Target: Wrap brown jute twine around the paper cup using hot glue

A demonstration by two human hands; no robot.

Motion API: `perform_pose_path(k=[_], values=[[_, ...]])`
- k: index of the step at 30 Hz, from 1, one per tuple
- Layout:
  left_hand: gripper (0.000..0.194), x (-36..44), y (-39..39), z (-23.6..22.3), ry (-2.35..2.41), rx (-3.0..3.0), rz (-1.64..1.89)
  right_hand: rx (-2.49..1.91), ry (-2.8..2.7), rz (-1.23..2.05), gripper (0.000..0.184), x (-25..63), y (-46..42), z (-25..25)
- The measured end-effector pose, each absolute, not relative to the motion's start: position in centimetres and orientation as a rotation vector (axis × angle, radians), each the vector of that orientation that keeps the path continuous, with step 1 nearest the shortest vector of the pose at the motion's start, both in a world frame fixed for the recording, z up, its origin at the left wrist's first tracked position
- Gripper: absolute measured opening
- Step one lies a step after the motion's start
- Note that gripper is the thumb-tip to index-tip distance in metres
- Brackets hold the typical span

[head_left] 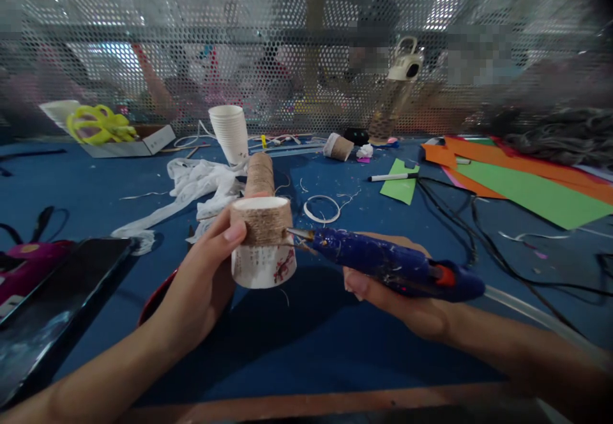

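Observation:
My left hand (207, 271) grips a white paper cup (253, 267) from its left side, thumb pressed on the twine. Brown twine (265, 223) is wound round the upper part of the cup, and red print shows on the bare part below. In my right hand (383, 290) is a blue hot glue gun (378, 261) with a clear glue stick (522, 309) coming out of its back. The gun's metal nozzle (301, 234) points left and is at the right edge of the twine. Just behind the cup lies a spool of twine (260, 175).
Crumpled white fabric (205, 184) and stacked paper cups (228, 131) are behind my left hand. A phone (62, 302) lies at the left. Black cable (488, 239) and coloured paper (541, 188) spread over the right. A bottle (393, 95) stands by the perforated screen (306, 47).

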State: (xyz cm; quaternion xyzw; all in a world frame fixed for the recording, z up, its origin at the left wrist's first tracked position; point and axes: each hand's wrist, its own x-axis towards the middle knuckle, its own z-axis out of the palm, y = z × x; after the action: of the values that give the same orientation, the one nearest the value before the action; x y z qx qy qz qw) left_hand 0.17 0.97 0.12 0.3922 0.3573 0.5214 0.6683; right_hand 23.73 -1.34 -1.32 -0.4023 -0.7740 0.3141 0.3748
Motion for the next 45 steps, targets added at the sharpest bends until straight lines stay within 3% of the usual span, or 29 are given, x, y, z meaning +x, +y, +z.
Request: perform_pose_path(k=[7,19,30,45], values=[[0.042,0.1,1.0,0.2,0.773,0.892,1.218,-1.115,-1.971,0.862,0.030,23.3,-1.6,-0.2],[0.044,-0.2,0.9,-0.5,0.788,0.944,1.264,-1.095,-1.962,0.745,0.020,22.8,-1.6,-0.1],[0.034,0.1,1.0,-0.5,0.808,0.980,1.307,-1.078,-2.027,0.703,0.016,23.1,-1.6,0.1],[0.041,0.1,1.0,-0.2,0.847,0.949,1.275,-1.140,-2.013,0.727,0.014,23.0,-1.8,0.2]])
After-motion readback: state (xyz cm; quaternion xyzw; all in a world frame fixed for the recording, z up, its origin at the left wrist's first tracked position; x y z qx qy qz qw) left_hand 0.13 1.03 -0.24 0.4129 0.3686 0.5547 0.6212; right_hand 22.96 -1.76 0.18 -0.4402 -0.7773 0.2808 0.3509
